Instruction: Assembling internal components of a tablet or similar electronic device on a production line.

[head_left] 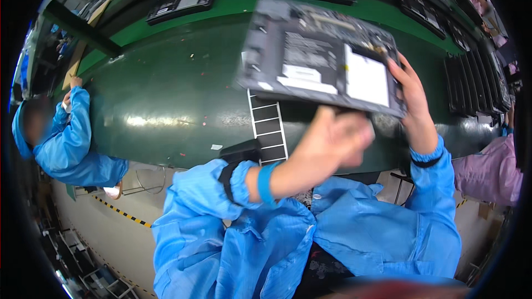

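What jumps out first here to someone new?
The grey open-backed device panel held up in the middle of the view, the right hand gripping its right edge and the blurred left hand under its lower edge. Behind it runs a long green conveyor belt carrying more dark panels along its far side. A co-worker in a blue coat sits at the left edge.

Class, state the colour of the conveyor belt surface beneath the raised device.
Dark green, glossy, seen in the head view: the conveyor belt beneath the open-backed device.
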Demonstrator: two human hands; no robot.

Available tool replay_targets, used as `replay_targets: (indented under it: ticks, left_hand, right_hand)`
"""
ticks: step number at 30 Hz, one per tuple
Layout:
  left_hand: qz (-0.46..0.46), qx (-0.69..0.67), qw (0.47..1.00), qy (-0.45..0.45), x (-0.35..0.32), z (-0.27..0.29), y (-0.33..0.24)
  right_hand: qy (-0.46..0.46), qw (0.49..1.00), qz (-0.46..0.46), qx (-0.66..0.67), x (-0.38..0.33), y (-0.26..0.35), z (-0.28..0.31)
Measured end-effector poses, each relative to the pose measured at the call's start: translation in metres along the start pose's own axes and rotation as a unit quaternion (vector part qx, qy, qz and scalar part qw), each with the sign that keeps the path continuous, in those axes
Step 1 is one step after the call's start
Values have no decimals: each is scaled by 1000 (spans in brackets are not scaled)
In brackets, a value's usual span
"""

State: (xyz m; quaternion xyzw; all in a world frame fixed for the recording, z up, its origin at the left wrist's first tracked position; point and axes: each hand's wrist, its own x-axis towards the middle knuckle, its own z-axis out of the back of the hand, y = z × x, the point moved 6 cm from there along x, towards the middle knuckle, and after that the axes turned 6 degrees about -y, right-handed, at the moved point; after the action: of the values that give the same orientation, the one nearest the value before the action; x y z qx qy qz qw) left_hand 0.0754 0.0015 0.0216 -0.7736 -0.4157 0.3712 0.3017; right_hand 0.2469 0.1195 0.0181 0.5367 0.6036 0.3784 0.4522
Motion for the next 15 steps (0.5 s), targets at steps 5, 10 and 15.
replay_targets:
  ticks: [5,10,15]
  left_hand:
    - [-6,356,875,329,-38,-18,-28]
    - [-294,576,763,24,22,28,-104]
    - [-345,661,664,-59,97,71,-109]
  right_hand:
    - [-63,993,9,-100,-23,-14,67]
    - [-70,808,254,-527,-26,12,61]
    - [26,946,150,-286,39,24,17]
